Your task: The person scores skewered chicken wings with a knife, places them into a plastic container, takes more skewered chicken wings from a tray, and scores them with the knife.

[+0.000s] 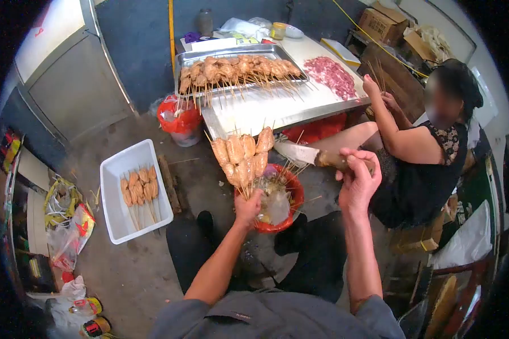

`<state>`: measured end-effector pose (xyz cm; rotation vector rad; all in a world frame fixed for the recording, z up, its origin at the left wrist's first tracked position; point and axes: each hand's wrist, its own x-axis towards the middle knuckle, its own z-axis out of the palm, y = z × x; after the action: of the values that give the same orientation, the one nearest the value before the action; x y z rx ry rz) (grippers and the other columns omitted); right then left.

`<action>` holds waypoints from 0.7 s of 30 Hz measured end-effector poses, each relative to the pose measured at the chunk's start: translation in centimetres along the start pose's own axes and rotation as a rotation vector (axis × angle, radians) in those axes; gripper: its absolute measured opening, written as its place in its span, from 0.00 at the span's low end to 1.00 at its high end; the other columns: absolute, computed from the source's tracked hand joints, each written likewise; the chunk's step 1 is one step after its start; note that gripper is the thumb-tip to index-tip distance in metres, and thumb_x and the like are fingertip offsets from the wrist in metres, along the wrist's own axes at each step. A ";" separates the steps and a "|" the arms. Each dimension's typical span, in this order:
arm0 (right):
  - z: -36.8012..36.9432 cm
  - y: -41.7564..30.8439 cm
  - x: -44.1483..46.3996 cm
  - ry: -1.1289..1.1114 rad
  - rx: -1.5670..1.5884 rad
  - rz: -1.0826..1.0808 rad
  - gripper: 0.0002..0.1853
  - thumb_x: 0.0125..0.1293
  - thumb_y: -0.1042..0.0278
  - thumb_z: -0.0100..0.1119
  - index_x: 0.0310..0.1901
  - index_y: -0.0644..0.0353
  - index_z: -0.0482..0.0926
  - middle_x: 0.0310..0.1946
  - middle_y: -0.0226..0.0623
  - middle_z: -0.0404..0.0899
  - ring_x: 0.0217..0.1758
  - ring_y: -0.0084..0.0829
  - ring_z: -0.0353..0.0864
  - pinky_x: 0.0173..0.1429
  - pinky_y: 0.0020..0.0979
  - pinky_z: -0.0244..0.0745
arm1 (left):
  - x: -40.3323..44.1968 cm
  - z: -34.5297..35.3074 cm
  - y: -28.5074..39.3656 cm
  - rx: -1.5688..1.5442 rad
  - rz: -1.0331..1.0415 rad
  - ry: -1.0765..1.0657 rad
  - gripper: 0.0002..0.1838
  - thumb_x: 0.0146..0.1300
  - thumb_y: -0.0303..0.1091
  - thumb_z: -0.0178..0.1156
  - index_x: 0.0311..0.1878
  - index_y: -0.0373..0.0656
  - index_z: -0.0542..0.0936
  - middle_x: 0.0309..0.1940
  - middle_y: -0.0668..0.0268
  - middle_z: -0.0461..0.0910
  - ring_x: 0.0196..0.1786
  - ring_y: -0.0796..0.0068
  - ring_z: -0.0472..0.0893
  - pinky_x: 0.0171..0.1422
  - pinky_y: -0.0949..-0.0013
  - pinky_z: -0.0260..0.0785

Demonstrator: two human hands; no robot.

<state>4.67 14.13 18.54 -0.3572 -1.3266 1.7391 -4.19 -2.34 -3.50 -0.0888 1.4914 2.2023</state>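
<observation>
My left hand [247, 207] is closed round the sticks of several skewers of chicken wings [242, 158], which fan upward above the red-lined bucket [295, 199]. In my right hand [358, 182] is a knife by its brown handle [332, 160]. The knife's pale blade [297, 152] points left, with its tip close to the rightmost wings; whether it touches them I cannot tell. Loose sticks and clear plastic show inside the bucket between my legs.
A metal tray [181, 90] of meat skewers lies on the white table [249, 116], with raw meat pieces [331, 76] to its right. Several wing skewers lie in a white bin [116, 217] on the floor. Another person [413, 147] sits at right, holding sticks.
</observation>
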 end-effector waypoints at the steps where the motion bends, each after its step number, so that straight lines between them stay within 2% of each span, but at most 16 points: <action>1: 0.7 0.3 0.3 0.028 -0.011 -0.029 0.06 0.57 0.81 0.55 0.35 0.61 0.72 0.36 0.44 0.83 0.27 0.24 0.78 0.22 0.23 0.71 | -0.1 0.2 0.1 -0.013 -0.008 0.025 0.07 0.64 0.34 0.61 0.32 0.43 0.79 0.15 0.77 0.67 0.14 0.86 0.62 0.16 0.78 0.51; 5: 2.2 1.7 1.2 0.039 -0.028 -0.073 0.05 0.57 0.81 0.56 0.35 0.63 0.72 0.35 0.46 0.83 0.24 0.25 0.77 0.22 0.23 0.72 | -0.4 0.4 0.6 -0.071 -0.051 0.000 0.06 0.63 0.34 0.61 0.33 0.43 0.79 0.16 0.77 0.68 0.14 0.86 0.61 0.17 0.78 0.51; 15: 3.0 2.7 1.4 0.056 -0.047 -0.068 0.06 0.57 0.82 0.56 0.35 0.64 0.72 0.36 0.48 0.82 0.24 0.26 0.78 0.21 0.24 0.73 | -1.1 0.8 1.2 -0.093 -0.082 0.004 0.06 0.65 0.32 0.60 0.33 0.42 0.79 0.17 0.77 0.68 0.16 0.88 0.62 0.18 0.79 0.50; 21: 3.0 2.5 1.2 0.048 -0.071 -0.045 0.05 0.58 0.81 0.55 0.36 0.64 0.71 0.36 0.48 0.82 0.27 0.28 0.78 0.23 0.25 0.71 | -1.2 1.0 1.2 -0.086 -0.060 0.006 0.07 0.65 0.33 0.60 0.32 0.42 0.79 0.16 0.77 0.67 0.16 0.88 0.62 0.18 0.79 0.50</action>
<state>0.72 13.13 17.79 -0.4033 -1.3542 1.6396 -3.38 -2.20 -1.65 -0.1657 1.3789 2.2199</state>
